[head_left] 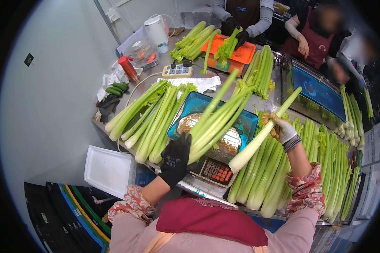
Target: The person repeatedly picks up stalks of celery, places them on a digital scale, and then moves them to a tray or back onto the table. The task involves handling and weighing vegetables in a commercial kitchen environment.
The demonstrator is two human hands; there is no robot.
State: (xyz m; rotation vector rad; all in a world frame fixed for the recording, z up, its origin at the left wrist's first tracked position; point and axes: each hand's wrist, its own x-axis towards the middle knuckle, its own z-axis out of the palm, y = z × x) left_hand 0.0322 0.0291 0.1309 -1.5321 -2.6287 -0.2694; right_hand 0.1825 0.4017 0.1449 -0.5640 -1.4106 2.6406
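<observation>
At the scale (217, 170), the left hand (175, 160) — glove (168, 167) printed — grips celery stalks (218, 124), the right hand (281, 128) one stalk (256, 142).

My left glove (176, 160) is matt cloth; the celery (217, 123) I hold is ribbed, slightly glossy. The tray (250, 120) is glossy plastic; the table (264, 103), smooth metal.

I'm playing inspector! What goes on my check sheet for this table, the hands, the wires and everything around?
Surface: metal table, mostly covered.
Working things: celery bunches; blue tray on a scale.
Clutter: red bottle, white kettle, cucumbers.
Hands: left hand, black-gloved, grips celery stalks extending over the blue tray; right hand, gloved, holds one long stalk.
Cables: white cord curves from the power strip.
Surroundings: gray wall at left; co-workers across the table.
</observation>
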